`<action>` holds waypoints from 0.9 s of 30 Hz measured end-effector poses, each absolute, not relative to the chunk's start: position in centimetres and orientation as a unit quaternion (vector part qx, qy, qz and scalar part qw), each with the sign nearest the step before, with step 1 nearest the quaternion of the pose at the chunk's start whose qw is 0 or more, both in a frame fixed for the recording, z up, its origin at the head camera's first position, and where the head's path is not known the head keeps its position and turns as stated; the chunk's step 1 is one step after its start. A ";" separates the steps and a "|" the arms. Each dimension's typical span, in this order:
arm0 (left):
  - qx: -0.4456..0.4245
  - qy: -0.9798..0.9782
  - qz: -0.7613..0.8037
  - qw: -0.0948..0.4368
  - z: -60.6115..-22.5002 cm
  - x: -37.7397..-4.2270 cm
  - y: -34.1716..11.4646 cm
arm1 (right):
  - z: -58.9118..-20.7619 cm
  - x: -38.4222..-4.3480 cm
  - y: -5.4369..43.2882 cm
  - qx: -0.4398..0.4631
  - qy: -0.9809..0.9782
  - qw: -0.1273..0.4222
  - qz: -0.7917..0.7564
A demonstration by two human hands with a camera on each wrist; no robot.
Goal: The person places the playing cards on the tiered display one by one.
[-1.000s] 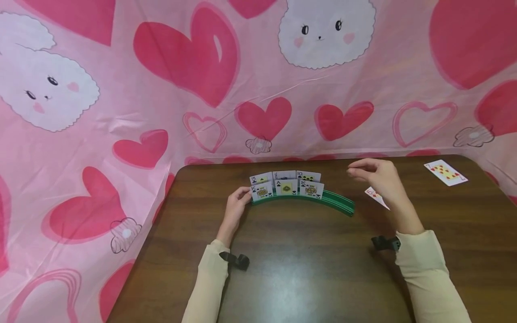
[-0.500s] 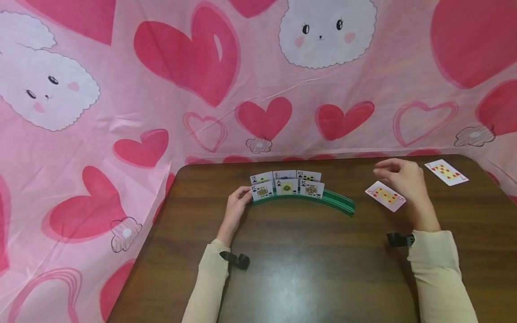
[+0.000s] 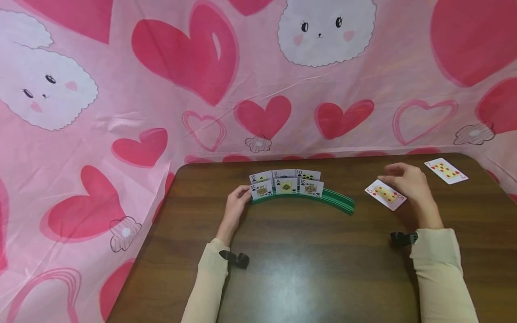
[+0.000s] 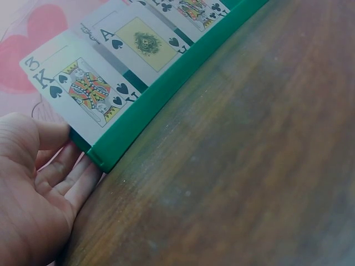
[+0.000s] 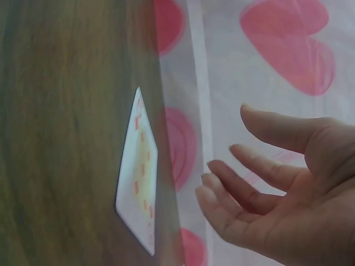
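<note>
A curved green card holder point(image 3: 338, 202) stands on the table with playing cards in two rows. Its front row shows a king of spades point(image 4: 89, 91), an ace of spades point(image 4: 145, 45) and another black king point(image 3: 311, 188). Behind them rise a three point(image 3: 260, 177), a card with a partly covered face point(image 3: 284, 174) and a ten point(image 3: 308, 175). My left hand point(image 3: 236, 204) pinches the holder's left end. Fingers loosely bent and holding nothing, my right hand point(image 3: 409, 186) hovers just beside a five of diamonds point(image 3: 385, 195) lying face up.
Toward the back right corner of the wooden table point(image 3: 307, 251) lies a seven of diamonds point(image 3: 446, 171), face up. A pink cloth point(image 3: 250, 67) printed with hearts hangs along the table's back and left edges.
My right hand has moved to the right, from beside the holder's right end past the five of diamonds, uncovering that card. The left hand has stayed at the holder's end.
</note>
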State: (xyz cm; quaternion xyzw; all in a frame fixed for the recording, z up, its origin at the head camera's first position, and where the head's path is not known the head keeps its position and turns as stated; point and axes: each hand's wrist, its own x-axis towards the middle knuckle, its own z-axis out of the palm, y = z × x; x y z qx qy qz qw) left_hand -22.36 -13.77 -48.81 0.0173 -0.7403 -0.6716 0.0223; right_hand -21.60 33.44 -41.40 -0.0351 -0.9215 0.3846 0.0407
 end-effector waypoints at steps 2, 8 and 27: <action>0.017 -0.742 -0.670 0.024 -48.8 -22.4 -13.7 | -41.7 -21.6 33.9 -0.040 -0.919 0.025 0.392; 0.020 -0.740 -0.672 0.028 -48.8 -22.5 -13.7 | -42.6 -21.7 35.0 -0.056 -0.911 -0.007 0.409; 0.020 -0.725 -0.687 0.038 -49.2 -22.6 -13.7 | -43.5 -22.0 35.1 0.001 -0.958 -0.113 0.265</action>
